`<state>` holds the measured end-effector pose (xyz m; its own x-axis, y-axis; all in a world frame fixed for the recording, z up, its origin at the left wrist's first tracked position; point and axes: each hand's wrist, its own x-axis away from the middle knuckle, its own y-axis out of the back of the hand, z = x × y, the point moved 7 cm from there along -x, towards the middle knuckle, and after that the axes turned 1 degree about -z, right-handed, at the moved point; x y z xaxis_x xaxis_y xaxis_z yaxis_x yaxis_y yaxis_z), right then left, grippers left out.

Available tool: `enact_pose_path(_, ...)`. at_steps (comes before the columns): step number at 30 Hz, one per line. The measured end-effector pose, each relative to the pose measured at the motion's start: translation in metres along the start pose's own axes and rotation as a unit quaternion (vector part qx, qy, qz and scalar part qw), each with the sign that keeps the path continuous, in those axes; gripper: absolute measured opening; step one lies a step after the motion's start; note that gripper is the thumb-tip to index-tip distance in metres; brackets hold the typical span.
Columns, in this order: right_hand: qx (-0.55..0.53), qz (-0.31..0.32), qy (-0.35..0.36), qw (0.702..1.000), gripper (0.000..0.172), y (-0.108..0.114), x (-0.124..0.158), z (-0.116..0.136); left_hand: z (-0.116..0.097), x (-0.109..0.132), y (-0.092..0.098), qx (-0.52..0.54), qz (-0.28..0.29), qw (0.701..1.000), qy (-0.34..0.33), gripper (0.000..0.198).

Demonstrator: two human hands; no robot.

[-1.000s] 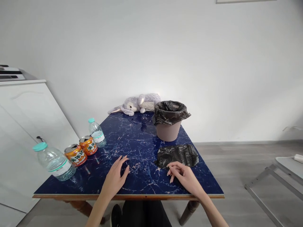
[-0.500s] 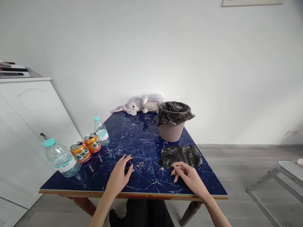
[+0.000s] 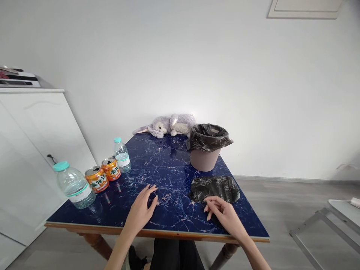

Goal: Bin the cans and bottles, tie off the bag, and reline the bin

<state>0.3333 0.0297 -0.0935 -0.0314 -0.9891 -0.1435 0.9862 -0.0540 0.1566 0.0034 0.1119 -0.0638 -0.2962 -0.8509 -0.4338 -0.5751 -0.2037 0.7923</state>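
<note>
My left hand (image 3: 143, 207) rests palm down on the blue marbled table (image 3: 160, 165), its fingers spread and holding nothing. Loosely bent, with gaps between the fingers, my right hand (image 3: 221, 212) lies at the near edge of a flat black plastic bag (image 3: 216, 188); I see nothing held in it. Behind that bag stands a pinkish-brown trash bin (image 3: 204, 160), with a black liner (image 3: 209, 140) folded over its rim. On the left are a large clear bottle (image 3: 75, 185) with a turquoise cap, two opened orange cans (image 3: 97, 180), (image 3: 111, 170) and a smaller bottle (image 3: 122, 154).
A grey plush rabbit (image 3: 165, 125) lies at the table's far end against the wall. At the left stands a white cabinet (image 3: 36, 142) with items on top. A folding chair or stool (image 3: 326, 225) is on the floor to the right.
The view has tilted and shifted slightly. Both hands and the things on the table stay essentially where they were.
</note>
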Motion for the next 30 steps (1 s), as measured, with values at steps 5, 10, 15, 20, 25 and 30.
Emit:
enact_pose_path(5,-0.023,0.019,0.001,1.0,0.045,0.002,-0.002,0.012,0.0,0.0,0.001,0.005,0.016,1.0,0.008,0.039)
enact_pose_path(10,0.019,-0.042,0.057,0.997,0.051,0.033,-0.031,0.053,0.0,0.001,0.001,0.013,0.011,1.0,0.006,0.038)
enact_pose_path(15,0.185,-0.203,0.134,0.952,0.062,0.074,-0.072,0.115,0.0,0.001,0.002,0.024,0.011,1.0,0.001,0.038)
enact_pose_path(20,0.371,-0.253,0.152,0.881,0.059,0.09,-0.12,0.16,-0.002,0.001,0.005,0.025,0.012,1.0,0.0,0.036)
enact_pose_path(25,0.44,-0.209,0.112,0.866,0.041,0.097,-0.167,0.165,0.0,0.002,0.005,0.023,0.009,1.0,0.002,0.034)
enact_pose_path(30,0.439,-0.2,0.098,0.87,0.034,0.096,-0.184,0.166,0.003,0.003,0.005,0.023,0.005,1.0,0.006,0.033)
